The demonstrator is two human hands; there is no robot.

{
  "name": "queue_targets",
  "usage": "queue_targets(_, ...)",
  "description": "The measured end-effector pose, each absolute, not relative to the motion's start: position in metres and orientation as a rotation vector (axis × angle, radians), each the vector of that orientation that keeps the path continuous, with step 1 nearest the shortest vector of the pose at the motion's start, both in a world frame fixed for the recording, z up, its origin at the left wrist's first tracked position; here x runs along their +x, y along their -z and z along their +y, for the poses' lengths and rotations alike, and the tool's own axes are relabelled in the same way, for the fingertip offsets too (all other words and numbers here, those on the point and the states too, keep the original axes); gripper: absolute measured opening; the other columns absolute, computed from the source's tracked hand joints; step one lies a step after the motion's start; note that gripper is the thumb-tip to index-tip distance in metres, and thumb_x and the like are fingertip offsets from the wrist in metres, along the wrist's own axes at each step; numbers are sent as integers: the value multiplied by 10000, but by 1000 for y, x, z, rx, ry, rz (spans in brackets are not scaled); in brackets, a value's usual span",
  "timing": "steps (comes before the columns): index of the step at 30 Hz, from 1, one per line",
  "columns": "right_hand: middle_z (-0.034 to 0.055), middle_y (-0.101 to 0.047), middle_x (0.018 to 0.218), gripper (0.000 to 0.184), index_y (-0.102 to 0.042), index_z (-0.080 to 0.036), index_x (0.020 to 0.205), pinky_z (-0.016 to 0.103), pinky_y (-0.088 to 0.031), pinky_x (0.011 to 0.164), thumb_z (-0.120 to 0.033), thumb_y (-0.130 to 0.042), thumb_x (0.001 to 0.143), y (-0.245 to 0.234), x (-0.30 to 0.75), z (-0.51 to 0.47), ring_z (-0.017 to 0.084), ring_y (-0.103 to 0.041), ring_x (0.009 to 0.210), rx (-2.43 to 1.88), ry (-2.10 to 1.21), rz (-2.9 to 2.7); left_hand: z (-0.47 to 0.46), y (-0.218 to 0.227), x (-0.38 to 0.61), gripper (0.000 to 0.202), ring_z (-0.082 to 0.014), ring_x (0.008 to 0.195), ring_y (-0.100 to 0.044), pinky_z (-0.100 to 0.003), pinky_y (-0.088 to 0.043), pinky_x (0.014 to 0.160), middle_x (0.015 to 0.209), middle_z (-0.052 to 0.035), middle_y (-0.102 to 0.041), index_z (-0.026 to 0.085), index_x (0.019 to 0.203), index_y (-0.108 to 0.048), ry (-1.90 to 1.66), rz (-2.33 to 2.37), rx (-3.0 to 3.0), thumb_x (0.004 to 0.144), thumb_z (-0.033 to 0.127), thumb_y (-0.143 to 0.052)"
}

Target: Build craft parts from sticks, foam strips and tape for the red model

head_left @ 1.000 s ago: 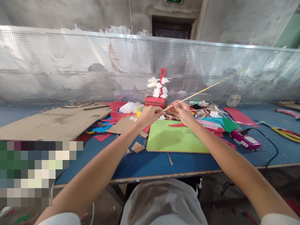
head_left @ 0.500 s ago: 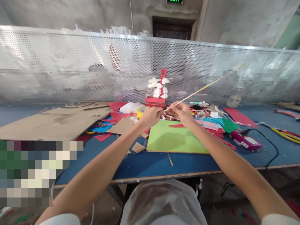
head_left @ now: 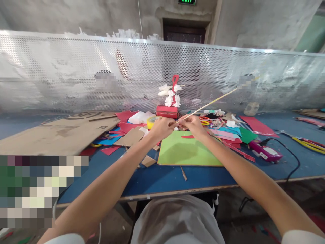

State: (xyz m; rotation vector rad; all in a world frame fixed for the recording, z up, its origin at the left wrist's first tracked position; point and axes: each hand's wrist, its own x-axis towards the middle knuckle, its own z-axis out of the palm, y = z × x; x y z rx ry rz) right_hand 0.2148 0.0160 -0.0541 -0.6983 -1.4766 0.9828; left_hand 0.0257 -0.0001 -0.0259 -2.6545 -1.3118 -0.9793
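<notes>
Both my hands are raised over the far edge of a green sheet (head_left: 188, 149) on the blue table (head_left: 162, 178). My left hand (head_left: 162, 127) and my right hand (head_left: 191, 124) are closed, pinching the near end of a long thin wooden stick (head_left: 218, 99). The stick slants up and away to the right, towards the perforated metal screen (head_left: 76, 71). Behind my hands stands a red box with a red upright and white paper flowers (head_left: 170, 98).
A large cardboard sheet (head_left: 58, 130) lies at the left. Coloured paper scraps (head_left: 228, 134), a yellow tape roll (head_left: 153, 120), a pink glue gun (head_left: 265, 152) with a black cord, and yellow-handled tools (head_left: 308, 144) lie to the right. A pixelated patch covers the lower left.
My hands have drawn a little closer together and slightly left on the stick's near end. The stick keeps its slant. The view has shifted slightly.
</notes>
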Motion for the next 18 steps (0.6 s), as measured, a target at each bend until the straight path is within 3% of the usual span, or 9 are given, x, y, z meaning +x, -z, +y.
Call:
queue_targets(4,13,-704,694,367,-718,-170,800,267,-563,636,-430,-904,620,60,209,19,124,-645,600,-693,-1113,-1362,2,25,23,358,-203,723,-630,-303,-381,682,745,-74,-711,193,743,-695,851,-1326,-2586,956,399,-495)
queue_targets(12,6,-743,822,230,-689,-192,781,253,-598,815,-323,-866,716,58,218,26,119,-713,751,-634,-1214,-1101,12,28,12,355,-251,975,-667,-341,-452,860,1042,-104,-750,219,1061,-739,702,-1357,-2521,987,423,-457)
queue_targets(18,13,-764,817,175,-686,-187,782,259,-619,786,-195,-851,724,64,217,32,126,-724,718,-671,-1285,-1071,23,32,10,341,-236,934,-686,-316,-456,846,964,-74,-760,223,1052,-738,570,-1344,-2584,991,302,-413)
